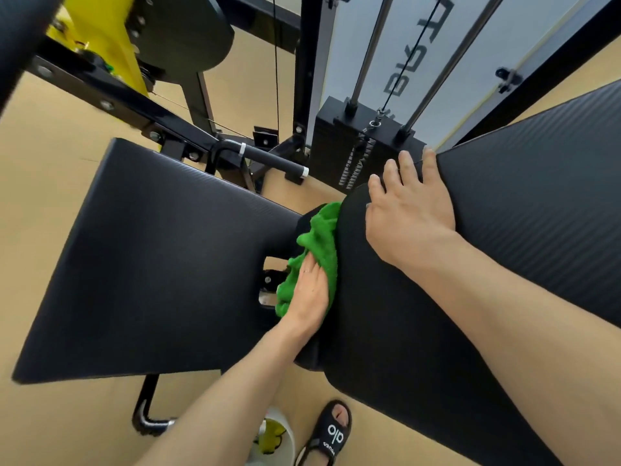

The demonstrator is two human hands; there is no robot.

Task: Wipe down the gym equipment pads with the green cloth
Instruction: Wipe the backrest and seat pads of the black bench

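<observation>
The green cloth is bunched in the gap between the black seat pad and the long black back pad. My left hand presses the cloth flat against the left side edge of the back pad, fingers straight. Spread fingers of my right hand rest on top of the back pad near its lower end, holding nothing.
A black weight stack with guide rods stands behind the pads. A black handle bar and yellow frame part are at upper left. A white bucket and my sandalled foot are on the tan floor below.
</observation>
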